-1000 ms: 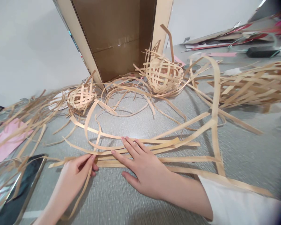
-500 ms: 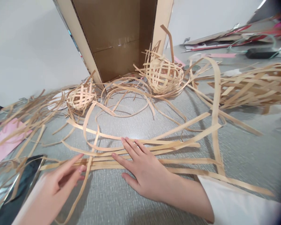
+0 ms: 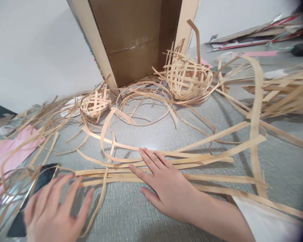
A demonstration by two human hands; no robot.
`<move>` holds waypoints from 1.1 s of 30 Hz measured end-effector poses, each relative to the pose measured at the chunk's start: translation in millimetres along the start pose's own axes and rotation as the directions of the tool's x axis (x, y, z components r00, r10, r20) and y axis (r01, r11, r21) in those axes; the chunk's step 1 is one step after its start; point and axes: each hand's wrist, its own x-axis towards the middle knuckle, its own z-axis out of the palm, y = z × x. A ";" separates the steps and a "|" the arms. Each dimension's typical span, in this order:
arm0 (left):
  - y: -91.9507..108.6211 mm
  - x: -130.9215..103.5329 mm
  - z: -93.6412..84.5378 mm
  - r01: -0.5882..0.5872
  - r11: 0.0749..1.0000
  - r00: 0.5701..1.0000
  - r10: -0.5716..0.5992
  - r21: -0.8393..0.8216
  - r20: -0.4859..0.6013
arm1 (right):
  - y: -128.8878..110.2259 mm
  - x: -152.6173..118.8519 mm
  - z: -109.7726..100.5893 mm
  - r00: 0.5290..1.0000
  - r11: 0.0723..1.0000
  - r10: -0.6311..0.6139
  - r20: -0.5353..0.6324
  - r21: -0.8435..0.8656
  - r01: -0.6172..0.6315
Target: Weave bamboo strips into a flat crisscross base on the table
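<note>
Several pale bamboo strips [image 3: 222,177] run side by side across the grey table. Pressed flat on them near the middle is my right hand [image 3: 164,183], its fingers spread. A thin strip [image 3: 103,188] crosses the bundle near its left end and curves down toward the table's front. My left hand [image 3: 58,205] hovers at the lower left with fingers apart and nothing held, over the edge of a dark phone [image 3: 17,223] and close to the strips' left ends.
A small woven basket [image 3: 94,104] and a larger one [image 3: 188,79] stand before an open cardboard box [image 3: 133,43]. More woven strips [image 3: 290,94] lie at right. Pink paper [image 3: 12,148] and loose strips lie at left.
My left hand has drawn back from the crossing strip toward the lower left and its fingers have spread. My right hand stays on the strips. The view has shifted slightly left.
</note>
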 end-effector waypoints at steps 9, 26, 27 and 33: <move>27.9 9.4 0.6 -0.172 0.965 0.985 0.172 0.196 0.017 | -3.5 -0.7 -2.0 0.999 1.000 0.017 0.029 -0.013 -0.017; 6.8 7.4 4.1 0.089 0.954 0.973 -0.021 -0.285 0.232 | -2.7 0.8 -2.6 0.998 0.999 0.009 0.057 -0.045 -0.007; 5.0 8.4 4.4 0.097 0.954 0.973 -0.031 -0.283 0.228 | -2.4 0.7 -2.2 0.999 0.999 0.006 0.052 -0.046 -0.003; 3.4 9.5 6.3 0.174 0.941 0.969 -0.112 -0.290 0.219 | -1.7 0.1 -0.4 1.000 0.999 -0.004 0.022 -0.039 0.005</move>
